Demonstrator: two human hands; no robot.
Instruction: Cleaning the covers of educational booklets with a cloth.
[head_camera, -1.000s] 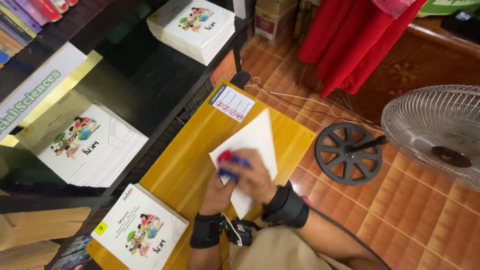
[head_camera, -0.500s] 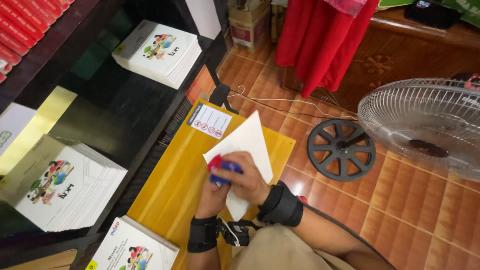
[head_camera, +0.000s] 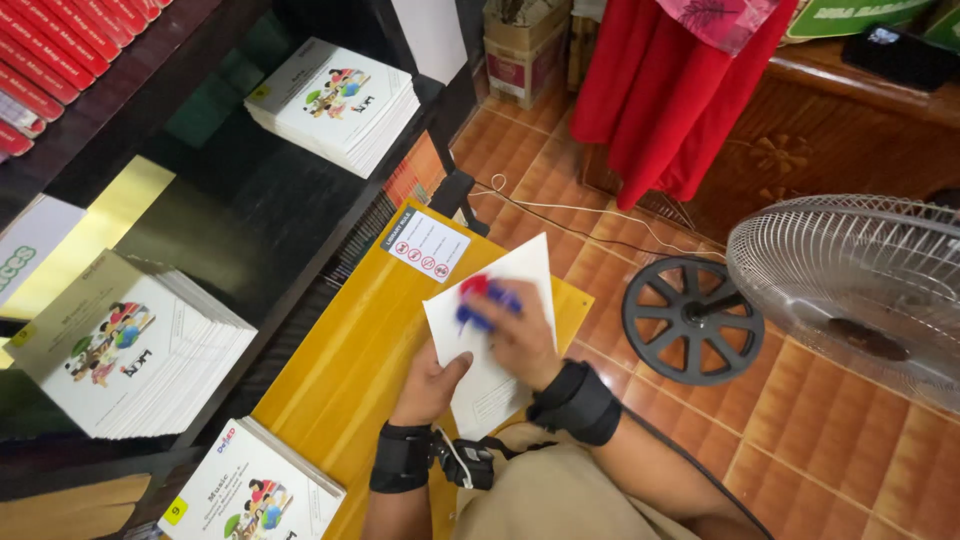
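Orange tiled floor (head_camera: 800, 470), dark shelf (head_camera: 230, 215) down the left with stacks of white booklets (head_camera: 130, 365). A yellow envelope (head_camera: 345, 375) lies across the person's lap as a firm backing. On it, the left hand (head_camera: 428, 385) is curled, thumb pinning the white paper (head_camera: 495, 285) flat so it can't slide. The right hand (head_camera: 515, 335) is closed around a red-and-blue pen (head_camera: 480, 300), tip on the sheet. A floor fan (head_camera: 850, 290) stands off right.
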